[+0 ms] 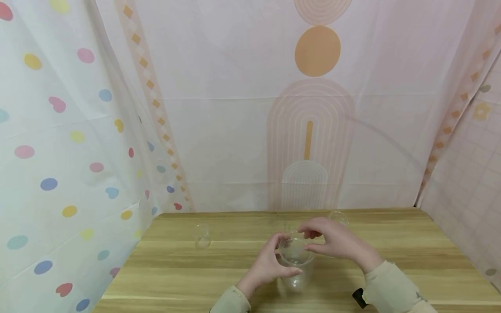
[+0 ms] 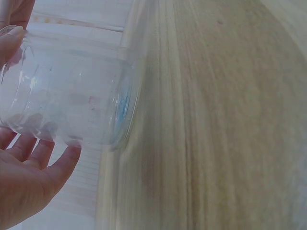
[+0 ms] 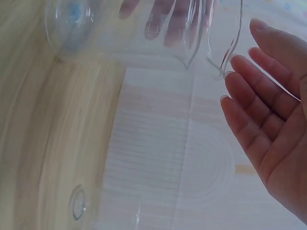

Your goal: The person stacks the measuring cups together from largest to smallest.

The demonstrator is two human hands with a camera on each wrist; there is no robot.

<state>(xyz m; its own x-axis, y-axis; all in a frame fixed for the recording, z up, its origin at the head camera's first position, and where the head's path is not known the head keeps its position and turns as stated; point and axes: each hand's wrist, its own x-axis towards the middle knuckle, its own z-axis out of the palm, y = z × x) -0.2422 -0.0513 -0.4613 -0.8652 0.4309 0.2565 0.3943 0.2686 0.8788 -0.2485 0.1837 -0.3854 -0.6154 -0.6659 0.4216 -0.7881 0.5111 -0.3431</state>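
Note:
In the head view, my left hand [image 1: 270, 261] grips a clear glass beaker [image 1: 307, 271] at the front middle of the table, thumb on the near side and fingers around the far side. Printed marks show on the beaker's wall [image 3: 120, 36] in the right wrist view. Just above its spouted rim, a second clear rim [image 3: 237, 24] with a spout stands out. My right hand [image 3: 273, 100] is beside that upper rim, fingers loosely bent and thumb apart, with nothing held between them. The left fingers [image 2: 36, 153] lie along the beaker's side in the left wrist view.
A small clear glass vessel [image 1: 202, 242] stands on the wooden table [image 1: 172, 269] to the left. Another clear vessel [image 1: 338, 218] is at the back right, partly behind my right hand. Patterned cloths [image 1: 219, 130] hang behind the table and on both sides.

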